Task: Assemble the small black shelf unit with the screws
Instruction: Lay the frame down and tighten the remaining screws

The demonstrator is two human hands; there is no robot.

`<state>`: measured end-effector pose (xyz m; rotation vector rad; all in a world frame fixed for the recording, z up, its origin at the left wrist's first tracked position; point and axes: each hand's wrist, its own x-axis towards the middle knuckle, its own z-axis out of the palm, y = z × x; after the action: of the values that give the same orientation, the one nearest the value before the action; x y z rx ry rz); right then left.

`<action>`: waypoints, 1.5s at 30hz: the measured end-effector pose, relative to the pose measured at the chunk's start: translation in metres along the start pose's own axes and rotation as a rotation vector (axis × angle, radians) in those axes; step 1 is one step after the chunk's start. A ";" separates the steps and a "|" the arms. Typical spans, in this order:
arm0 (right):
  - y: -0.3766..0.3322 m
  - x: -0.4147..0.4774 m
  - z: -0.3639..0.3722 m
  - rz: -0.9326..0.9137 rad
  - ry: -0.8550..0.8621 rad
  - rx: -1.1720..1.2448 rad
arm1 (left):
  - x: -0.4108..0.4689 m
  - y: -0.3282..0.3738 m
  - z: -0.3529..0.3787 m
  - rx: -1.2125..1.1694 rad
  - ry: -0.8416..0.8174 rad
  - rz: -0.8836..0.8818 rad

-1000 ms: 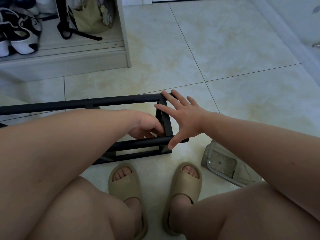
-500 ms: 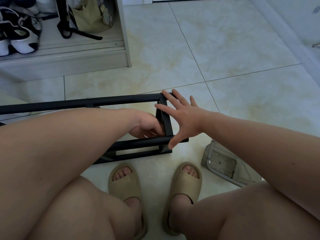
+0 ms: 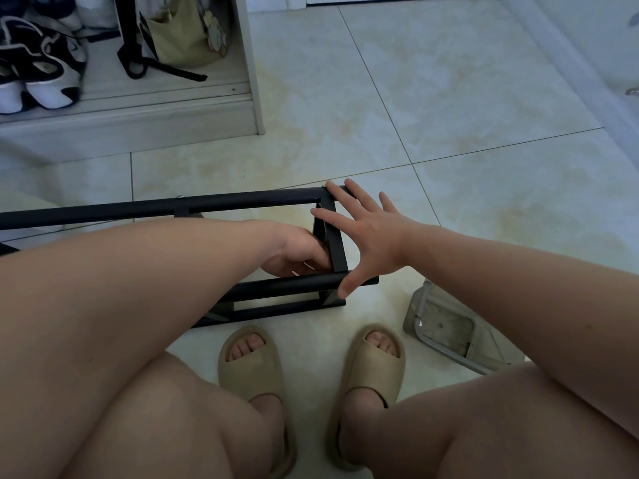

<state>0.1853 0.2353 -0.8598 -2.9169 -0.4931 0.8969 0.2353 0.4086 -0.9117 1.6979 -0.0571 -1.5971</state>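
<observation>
Shelf unit (image 3: pixel 242 202), a black frame of metal bars, lies on the tiled floor (image 3: pixel 449 98) just ahead of the person's feet. Its long axis runs left to right across the view, the far rail climbing slightly toward the right. The left part passes under the left forearm and out of the picture, and the right end frame sits near the middle. That end faces right, its short bars running from the far rail back to the near rail.

The right hand (image 3: pixel 366 236) reaches in from the right with the arm extended and lies spread wide against the end frame. Its straight fingers rest on the far corner and its thumb touches the end of the near rail. The left hand (image 3: pixel 297 250) comes in from the left, inside the frame, with fingers curled close to the end bar. Whether it holds anything cannot be told.

Beige slippers (image 3: pixel 252 361) stand near the frame, a grey plastic piece (image 3: pixel 446 326) lies to the right, and a low cabinet (image 3: pixel 138 115) holds sneakers (image 3: pixel 45 74).
</observation>
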 end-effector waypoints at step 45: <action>0.002 0.001 0.003 -0.009 0.032 -0.022 | -0.001 -0.003 0.005 0.033 0.035 -0.014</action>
<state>0.1847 0.2339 -0.8626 -2.9411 -0.5160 0.8483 0.2296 0.4093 -0.9120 1.7553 -0.0543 -1.5842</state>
